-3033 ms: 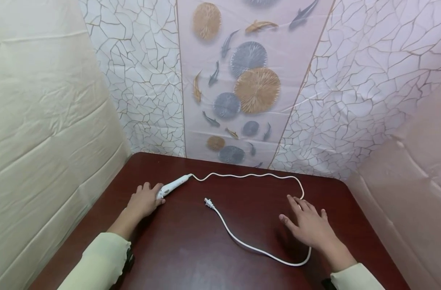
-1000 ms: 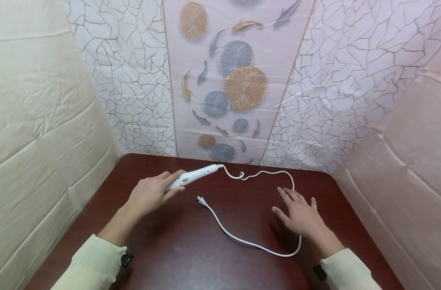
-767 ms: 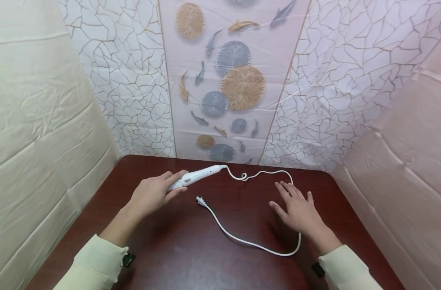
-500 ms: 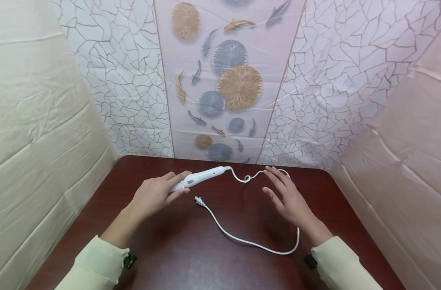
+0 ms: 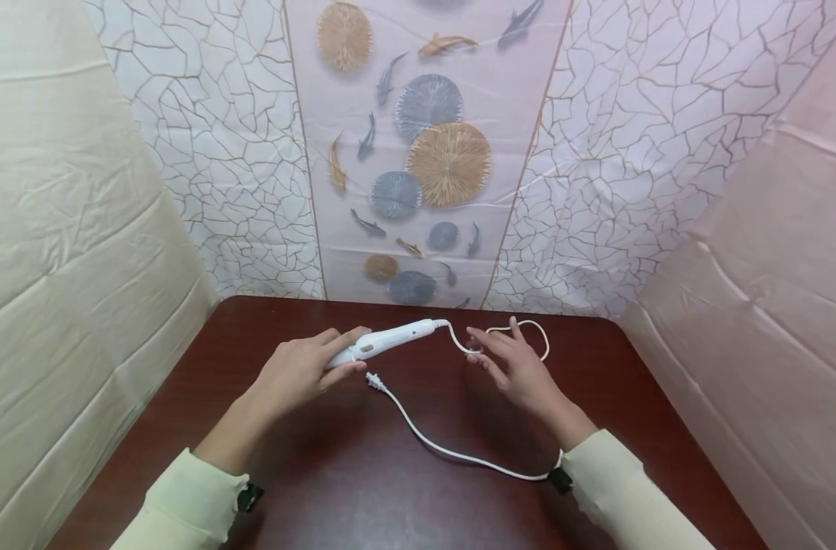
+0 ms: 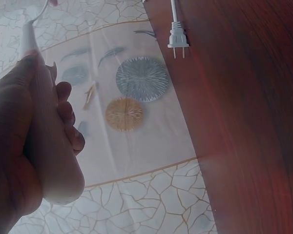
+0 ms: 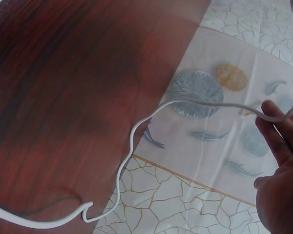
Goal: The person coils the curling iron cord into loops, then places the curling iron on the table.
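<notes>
Head view: a white cord [image 5: 424, 439] is curving across the reddish-brown table [image 5: 390, 504], its plug [image 5: 376, 381] lying near the left hand [image 5: 294, 374]. That hand is gripping a white handheld device [image 5: 395, 337] over the table. The right hand [image 5: 525, 376] is touching the cord beyond the device's end; whether it is pinching, I cannot tell. Patterned fabric [image 5: 448, 164] is hanging behind.

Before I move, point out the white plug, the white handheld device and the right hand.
White plug [image 6: 177, 38], left wrist view: on its body.
White handheld device [image 5: 393, 337], head view: on the middle of its casing.
Right hand [image 5: 524, 374], head view: on its back.
</notes>
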A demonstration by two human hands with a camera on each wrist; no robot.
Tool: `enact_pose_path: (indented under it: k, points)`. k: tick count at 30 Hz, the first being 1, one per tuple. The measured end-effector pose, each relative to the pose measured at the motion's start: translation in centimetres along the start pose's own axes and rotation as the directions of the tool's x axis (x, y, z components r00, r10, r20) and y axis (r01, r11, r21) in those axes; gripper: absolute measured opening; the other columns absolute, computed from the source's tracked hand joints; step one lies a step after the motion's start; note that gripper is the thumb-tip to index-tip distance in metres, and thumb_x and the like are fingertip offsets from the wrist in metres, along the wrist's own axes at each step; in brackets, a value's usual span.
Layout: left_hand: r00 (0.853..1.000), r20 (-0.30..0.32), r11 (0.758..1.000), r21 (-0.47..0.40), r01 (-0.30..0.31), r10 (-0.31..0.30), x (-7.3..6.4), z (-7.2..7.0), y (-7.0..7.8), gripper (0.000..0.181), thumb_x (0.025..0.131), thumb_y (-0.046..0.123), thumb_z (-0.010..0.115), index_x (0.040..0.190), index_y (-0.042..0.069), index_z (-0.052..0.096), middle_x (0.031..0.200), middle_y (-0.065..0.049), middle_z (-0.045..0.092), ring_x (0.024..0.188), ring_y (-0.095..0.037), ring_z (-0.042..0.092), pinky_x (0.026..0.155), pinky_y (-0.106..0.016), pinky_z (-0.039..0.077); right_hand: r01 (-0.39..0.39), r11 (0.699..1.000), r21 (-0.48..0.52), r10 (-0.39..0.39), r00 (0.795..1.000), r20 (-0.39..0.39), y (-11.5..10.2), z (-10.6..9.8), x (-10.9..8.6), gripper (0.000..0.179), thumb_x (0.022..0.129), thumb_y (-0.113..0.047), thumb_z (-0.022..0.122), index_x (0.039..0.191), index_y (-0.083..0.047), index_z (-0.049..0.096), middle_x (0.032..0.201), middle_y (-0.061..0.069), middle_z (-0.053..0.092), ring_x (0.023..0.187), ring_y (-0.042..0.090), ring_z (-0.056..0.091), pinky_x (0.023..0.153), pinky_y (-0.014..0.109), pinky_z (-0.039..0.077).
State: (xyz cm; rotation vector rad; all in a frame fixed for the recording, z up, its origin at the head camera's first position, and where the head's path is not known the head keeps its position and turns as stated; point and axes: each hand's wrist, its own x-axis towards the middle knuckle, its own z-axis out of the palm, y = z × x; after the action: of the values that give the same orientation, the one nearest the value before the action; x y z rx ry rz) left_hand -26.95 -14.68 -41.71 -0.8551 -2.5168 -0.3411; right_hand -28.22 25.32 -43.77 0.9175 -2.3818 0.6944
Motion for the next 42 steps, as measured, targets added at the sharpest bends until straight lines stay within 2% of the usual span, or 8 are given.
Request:
enact_pose_path:
  k: [4, 8, 10, 19, 30, 33, 37, 42]
  points:
    - [0.999, -0.021, 1.0, -0.002, -0.028, 0.028, 0.0, -0.1, 0.0, 0.056, 0.101, 0.053, 0.076, 0.153, 0.039, 0.062, 0.094, 0.01, 0.063, 0.066, -0.011, 0.054, 0.058, -0.036, 0.049, 0.073, 0.997, -0.006, -0.074, 0.996, -0.06, 0.1, 0.5, 0.1, 0.027, 0.096, 0.006, 0.077, 0.121, -0.003, 0.08, 0.093, 0.002, 0.075, 0.09, 0.02, 0.075, 0.131, 0.052, 0.038]
    - [0.998, -0.034, 0.999, -0.008, -0.05, 0.05, 0.0, -0.3, 0.0, 0.056, 0.102, 0.055, 0.074, 0.154, 0.039, 0.06, 0.095, 0.011, 0.063, 0.068, -0.011, 0.056, 0.059, -0.036, 0.051, 0.122, 0.992, 0.027, -0.12, 0.989, -0.088, -0.2, 0.5, 0.5, 0.015, 0.095, 0.01, 0.075, 0.105, -0.001, 0.077, 0.087, 0.002, 0.067, 0.077, 0.009, 0.06, 0.092, 0.014, 0.05]
    - [0.997, -0.038, 0.998, -0.013, -0.061, 0.061, 0.2, -0.4, 0.2, 0.056, 0.102, 0.055, 0.074, 0.155, 0.04, 0.06, 0.096, 0.011, 0.063, 0.068, -0.011, 0.056, 0.059, -0.036, 0.051, 0.113, 0.993, 0.034, -0.11, 0.99, -0.088, -0.4, 0.4, 0.6, 0.015, 0.097, 0.009, 0.074, 0.105, -0.003, 0.076, 0.087, 0.002, 0.065, 0.075, 0.006, 0.054, 0.075, 0.014, 0.041]
    - [0.992, -0.068, 0.993, -0.024, -0.113, 0.111, 0.5, -0.7, 0.7, 0.058, 0.102, 0.054, 0.075, 0.156, 0.038, 0.06, 0.098, 0.011, 0.065, 0.068, -0.01, 0.055, 0.059, -0.036, 0.051, 0.051, 0.999, 0.009, -0.049, 0.99, -0.134, -0.5, 0.2, 0.7, 0.018, 0.096, 0.003, 0.079, 0.111, -0.006, 0.081, 0.091, -0.003, 0.072, 0.068, 0.003, 0.053, 0.066, 0.017, 0.043]
    - [0.979, -0.117, 0.986, -0.013, -0.168, 0.165, 1.1, -0.8, 1.3, 0.057, 0.102, 0.054, 0.074, 0.155, 0.035, 0.062, 0.1, 0.01, 0.068, 0.069, -0.009, 0.057, 0.058, -0.032, 0.05, -0.19, 0.936, 0.295, 0.217, 0.974, -0.06, -0.5, 0.1, 1.1, 0.014, 0.101, -0.005, 0.078, 0.112, -0.008, 0.086, 0.103, 0.009, 0.084, 0.089, 0.009, 0.07, 0.078, 0.015, 0.052]
    - [0.98, -0.115, 0.986, -0.001, -0.166, 0.165, 1.4, -0.8, 1.5, 0.058, 0.102, 0.053, 0.075, 0.155, 0.036, 0.061, 0.102, 0.01, 0.069, 0.07, -0.01, 0.058, 0.058, -0.033, 0.051, -0.199, 0.952, 0.23, 0.216, 0.975, -0.048, -0.8, 0.3, 1.2, 0.01, 0.103, -0.007, 0.076, 0.108, -0.008, 0.085, 0.103, 0.008, 0.084, 0.086, 0.013, 0.072, 0.077, 0.022, 0.056]
    - [0.982, -0.105, 0.988, 0.027, -0.153, 0.155, 1.8, -0.7, 1.8, 0.057, 0.102, 0.053, 0.074, 0.155, 0.035, 0.061, 0.102, 0.008, 0.07, 0.069, -0.012, 0.06, 0.055, -0.034, 0.05, -0.087, 0.995, -0.055, 0.084, 0.995, -0.048, -1.8, 0.7, 1.0, 0.006, 0.103, -0.014, 0.077, 0.1, -0.013, 0.081, 0.091, -0.001, 0.079, 0.076, 0.014, 0.071, 0.07, 0.036, 0.058]
    - [0.984, -0.112, 0.99, 0.053, -0.13, 0.135, 2.3, -0.6, 2.1, 0.055, 0.102, 0.052, 0.074, 0.153, 0.034, 0.063, 0.101, 0.005, 0.071, 0.07, -0.015, 0.064, 0.054, -0.037, 0.051, 0.14, 0.915, -0.379, -0.171, 0.984, -0.05, -3.1, 1.0, 1.0, 0.017, 0.102, -0.024, 0.077, 0.088, -0.016, 0.07, 0.077, -0.004, 0.064, 0.057, 0.016, 0.061, 0.05, 0.04, 0.05]
